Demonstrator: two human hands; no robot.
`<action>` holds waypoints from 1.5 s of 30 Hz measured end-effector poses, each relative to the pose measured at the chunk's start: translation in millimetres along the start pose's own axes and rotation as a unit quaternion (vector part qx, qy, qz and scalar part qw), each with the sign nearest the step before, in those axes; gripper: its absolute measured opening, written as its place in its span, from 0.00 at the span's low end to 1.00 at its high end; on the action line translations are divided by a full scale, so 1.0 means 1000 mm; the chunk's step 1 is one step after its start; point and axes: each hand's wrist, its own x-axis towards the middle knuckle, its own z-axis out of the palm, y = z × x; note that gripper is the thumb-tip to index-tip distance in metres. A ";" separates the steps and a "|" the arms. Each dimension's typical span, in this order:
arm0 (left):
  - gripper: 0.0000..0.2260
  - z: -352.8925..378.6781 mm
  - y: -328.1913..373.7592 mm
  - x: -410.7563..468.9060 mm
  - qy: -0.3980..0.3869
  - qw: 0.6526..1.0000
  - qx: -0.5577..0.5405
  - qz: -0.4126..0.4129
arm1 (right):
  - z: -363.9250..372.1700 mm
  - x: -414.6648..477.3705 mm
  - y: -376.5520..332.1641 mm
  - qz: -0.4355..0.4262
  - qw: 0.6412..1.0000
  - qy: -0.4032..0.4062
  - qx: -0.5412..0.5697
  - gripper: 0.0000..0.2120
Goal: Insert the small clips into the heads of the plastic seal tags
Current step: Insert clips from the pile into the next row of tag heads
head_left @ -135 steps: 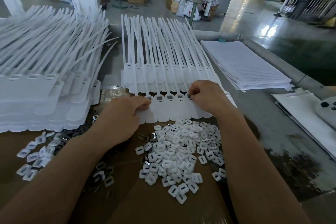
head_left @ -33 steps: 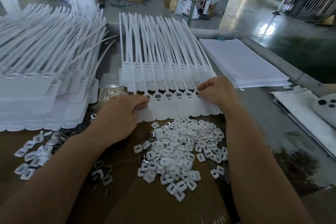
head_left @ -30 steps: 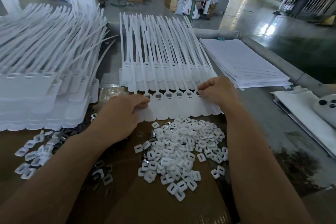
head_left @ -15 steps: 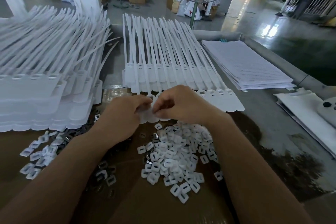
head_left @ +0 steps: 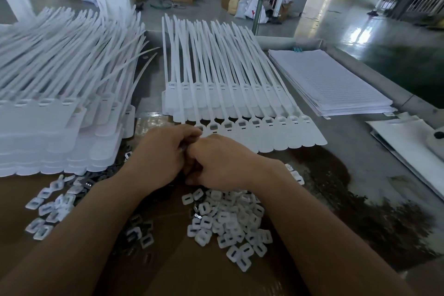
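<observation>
Curling together, left hand [head_left: 157, 155] and right hand [head_left: 222, 163] hide whether they grasp the seal tags [head_left: 276, 133].

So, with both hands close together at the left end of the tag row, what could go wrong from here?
1. The left hand and right hand cover the nearest heads of the tag row, so a clip may seat crooked, or a head may be skipped unseen.
2. The right forearm crosses the edge of the clip pile; a sideways move could sweep clips off the cardboard onto the stained table.
</observation>
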 end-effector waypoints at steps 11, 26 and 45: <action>0.22 0.008 -0.001 -0.001 0.010 0.999 -0.007 -0.037 | -0.021 -0.017 0.034 0.075 0.957 0.164 0.227 0.10; 0.27 0.011 -0.008 0.000 0.035 0.998 -0.042 -0.044 | -0.001 -0.003 0.023 0.031 0.986 0.131 0.100 0.08; 0.27 0.008 0.000 -0.001 0.010 0.997 -0.039 -0.063 | -0.026 -0.023 0.087 0.185 0.904 0.334 0.193 0.06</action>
